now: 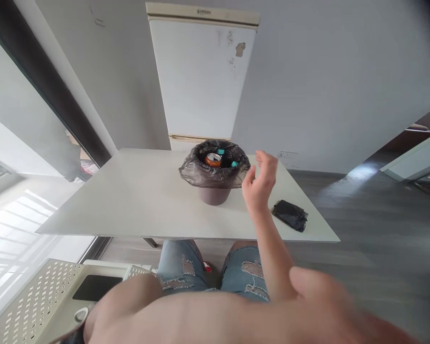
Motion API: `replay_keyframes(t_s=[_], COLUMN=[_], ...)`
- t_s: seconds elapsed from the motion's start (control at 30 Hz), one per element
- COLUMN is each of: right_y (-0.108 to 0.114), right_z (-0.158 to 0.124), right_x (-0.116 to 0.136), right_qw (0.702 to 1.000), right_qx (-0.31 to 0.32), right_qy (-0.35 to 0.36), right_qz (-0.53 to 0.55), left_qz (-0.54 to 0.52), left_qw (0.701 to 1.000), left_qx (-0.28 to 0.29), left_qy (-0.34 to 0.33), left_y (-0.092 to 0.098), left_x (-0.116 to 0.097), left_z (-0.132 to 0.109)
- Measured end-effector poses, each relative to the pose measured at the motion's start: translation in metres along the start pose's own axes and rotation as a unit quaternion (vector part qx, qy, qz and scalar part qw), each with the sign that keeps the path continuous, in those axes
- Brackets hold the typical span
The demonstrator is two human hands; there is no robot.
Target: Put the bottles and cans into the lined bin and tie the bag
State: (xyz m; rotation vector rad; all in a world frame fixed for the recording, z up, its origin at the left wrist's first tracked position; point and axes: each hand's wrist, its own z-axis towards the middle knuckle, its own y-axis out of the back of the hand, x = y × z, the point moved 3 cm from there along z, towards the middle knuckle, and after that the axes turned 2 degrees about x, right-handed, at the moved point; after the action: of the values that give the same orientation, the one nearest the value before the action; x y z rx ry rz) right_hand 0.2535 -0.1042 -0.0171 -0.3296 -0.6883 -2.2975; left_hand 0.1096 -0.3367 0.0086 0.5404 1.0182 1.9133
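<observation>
Right hand [261, 180] is loosely spread, thumb apart; round mauve bin [215, 197] with black plastic liner [211, 177] sits just left, folded black plastic bundle [290, 215] lies right, on white counter [146, 191].

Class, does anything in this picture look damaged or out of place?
Yes. The bag-lined trash bin stands on the table, an unusual spot for one. The refrigerator's upper door also looks damaged: a brownish patch mars its upper right.

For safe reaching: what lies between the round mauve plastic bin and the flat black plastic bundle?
White tabletop, with the right wrist in front, in the head view.
</observation>
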Motion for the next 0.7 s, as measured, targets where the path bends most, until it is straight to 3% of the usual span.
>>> replay_keyframes(t_s=[0.1, 0.17, 0.23, 0.27, 0.33, 0.4, 0.47, 0.57, 0.7], right_y=[0.005, -0.001, -0.012, -0.018, -0.03, -0.041, -0.051, -0.058, -0.054], right_z=[-0.017, -0.031, -0.047, -0.053, -0.062, -0.066, -0.063, -0.05, -0.021], right_x=[-0.036, -0.066, -0.093, -0.103, -0.117, -0.122, -0.12, -0.112, -0.111], right_qw=[0.994, 0.978, 0.949, 0.937, 0.926, 0.917, 0.894, 0.858, 0.873], right_qx=[-0.053, -0.009, 0.074, 0.107, 0.146, 0.165, 0.178, 0.167, 0.117], right_qy=[-0.095, -0.198, -0.283, -0.303, -0.306, -0.291, -0.285, -0.267, -0.223], right_qz=[0.018, 0.065, 0.116, 0.133, 0.163, 0.217, 0.297, 0.406, 0.418], left_qz=[-0.026, -0.05, -0.043, -0.024, 0.016, -0.001, -0.112, -0.278, -0.343], left_qw=[0.991, 0.968, 0.905, 0.864, 0.785, 0.755, 0.752, 0.759, 0.781], left_qx=[-0.065, -0.161, -0.274, -0.296, -0.278, -0.207, -0.181, -0.222, -0.287], left_qy=[0.11, 0.186, 0.323, 0.407, 0.554, 0.623, 0.624, 0.546, 0.436], left_y=[0.017, 0.013, -0.002, -0.014, -0.04, -0.067, -0.087, -0.099, -0.091], left_x=[0.034, 0.075, 0.125, 0.15, 0.194, 0.228, 0.251, 0.269, 0.28], left_z=[0.018, 0.023, 0.009, -0.004, -0.037, -0.066, -0.084, -0.085, -0.062])
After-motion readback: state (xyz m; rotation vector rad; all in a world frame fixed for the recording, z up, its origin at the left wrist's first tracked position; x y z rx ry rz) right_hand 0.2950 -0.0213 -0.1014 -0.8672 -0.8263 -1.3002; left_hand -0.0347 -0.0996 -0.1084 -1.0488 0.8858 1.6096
